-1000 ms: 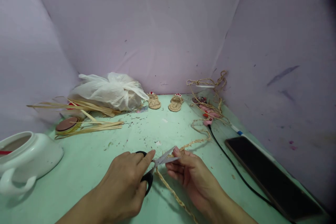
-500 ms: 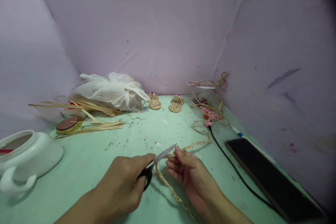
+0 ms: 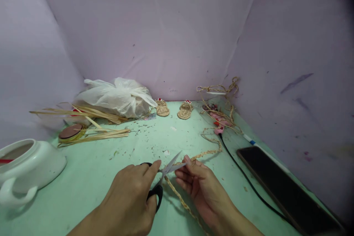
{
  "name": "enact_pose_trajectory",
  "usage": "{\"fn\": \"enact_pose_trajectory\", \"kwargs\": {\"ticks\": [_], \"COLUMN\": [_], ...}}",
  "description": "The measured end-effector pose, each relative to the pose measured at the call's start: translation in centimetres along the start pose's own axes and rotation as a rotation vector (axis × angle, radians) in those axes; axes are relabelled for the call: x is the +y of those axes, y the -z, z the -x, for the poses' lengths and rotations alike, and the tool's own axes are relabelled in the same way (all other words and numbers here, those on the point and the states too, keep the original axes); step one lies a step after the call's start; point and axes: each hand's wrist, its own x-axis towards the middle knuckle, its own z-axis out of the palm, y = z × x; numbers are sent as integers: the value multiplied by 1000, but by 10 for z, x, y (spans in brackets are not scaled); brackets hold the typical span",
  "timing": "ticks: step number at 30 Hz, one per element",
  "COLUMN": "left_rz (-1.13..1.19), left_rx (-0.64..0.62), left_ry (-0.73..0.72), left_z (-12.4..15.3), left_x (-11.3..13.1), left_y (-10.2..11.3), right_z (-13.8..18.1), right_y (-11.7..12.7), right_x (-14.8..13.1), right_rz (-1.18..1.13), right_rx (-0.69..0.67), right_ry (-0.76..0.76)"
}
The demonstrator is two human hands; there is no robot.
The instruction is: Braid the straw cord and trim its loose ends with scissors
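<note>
green tabletop (image 3: 91, 177), walled in lilac at the back, left and right. left hand (image 3: 129, 197) is closed on the black handles of the scissors (image 3: 167, 169). right hand (image 3: 203, 188) pinches the braided cord (image 3: 179, 201) between thumb and fingertips, right at the blades, near the front edge. bare surface lies between the hands and the plastic bag (image 3: 116, 97), straw strips (image 3: 94, 134) and small sandals (image 3: 185, 110) at the back. white pot (image 3: 27, 166) sits at the left edge; cable (image 3: 249, 182) and phone (image 3: 284, 184) run along the right. half a second earlier the blades were together; now they stand parted in a v.
</note>
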Motion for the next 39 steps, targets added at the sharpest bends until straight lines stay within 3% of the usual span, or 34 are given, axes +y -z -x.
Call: {"fn": "enact_pose_trajectory", "kwargs": {"ticks": [12,16,21,27,29,33,39], "left_rz": [-22,218,371,838,799,487,276], "left_rx": [-45,-60,40,81,71,64,-58], "left_ry": [-39,-12,188,357,307,86,-90], "left_z": [-1,-4,-9,-16,-16,-12,-13], "left_x": [1,2,-1,0,-1,-10,-19], "left_y": [-4,18,46,26,21,23,29], "right_z": [0,-1,-5,-6,-6,-6,-6], "right_y": [0,2,5,6,5,4,6], "right_x": [1,1,1,2,1,-1,-3], "right_rz": [-25,-5,49,48,46,29,40], "right_rx": [-2,18,81,74,63,60,37], "right_ry": [-12,1,25,25,22,30,32]}}
